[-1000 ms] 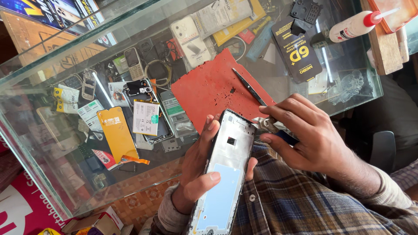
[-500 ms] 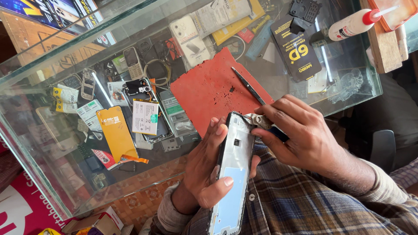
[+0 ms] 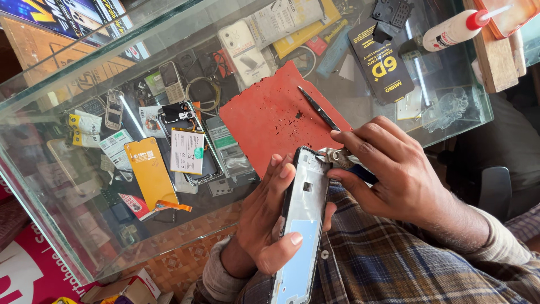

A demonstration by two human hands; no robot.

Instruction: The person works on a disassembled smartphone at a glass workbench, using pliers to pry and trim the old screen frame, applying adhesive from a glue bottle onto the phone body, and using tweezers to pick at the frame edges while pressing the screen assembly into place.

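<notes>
My left hand (image 3: 264, 225) grips a phone frame (image 3: 304, 225), a long silvery shell with a pale blue patch, held upright in front of my plaid shirt. My right hand (image 3: 394, 174) pinches a small metal tool with a dark blue handle (image 3: 343, 160) against the frame's top right corner. Just beyond, a red work mat (image 3: 270, 118) lies on the glass counter (image 3: 84, 225), with a black pointed tool (image 3: 318, 108) resting across its right edge.
An opened phone with its white battery (image 3: 187, 151) showing and a yellow flat part (image 3: 151, 173) lie left of the mat. A black packet (image 3: 381, 62), a glue bottle with red cap (image 3: 455, 28) and a wooden block (image 3: 495, 56) sit at the far right. Old phones and boxes fill the case below.
The phone frame has turned slightly in my left hand, and my right hand stays working the tool at its top corner.
</notes>
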